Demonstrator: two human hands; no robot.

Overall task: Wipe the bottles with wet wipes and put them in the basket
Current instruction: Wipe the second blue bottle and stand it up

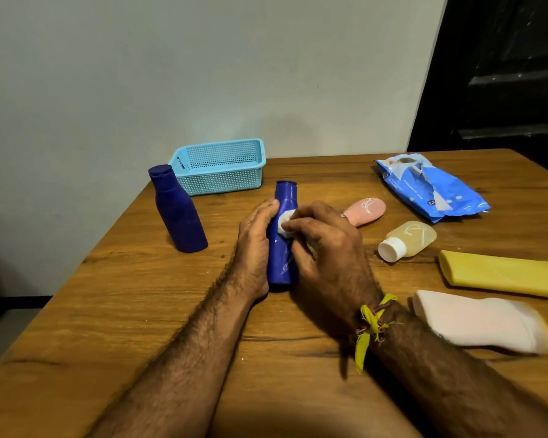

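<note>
Two hands on the blue bottle — left hand grips it, right hand fingers pinch wet wipe vs. its neck.

Wooden table, grey wall, perhaps a dark door

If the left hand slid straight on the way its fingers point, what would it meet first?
Probably the blue basket, past the neck of the bottle that the left hand holds; depth is hard to judge.
</note>
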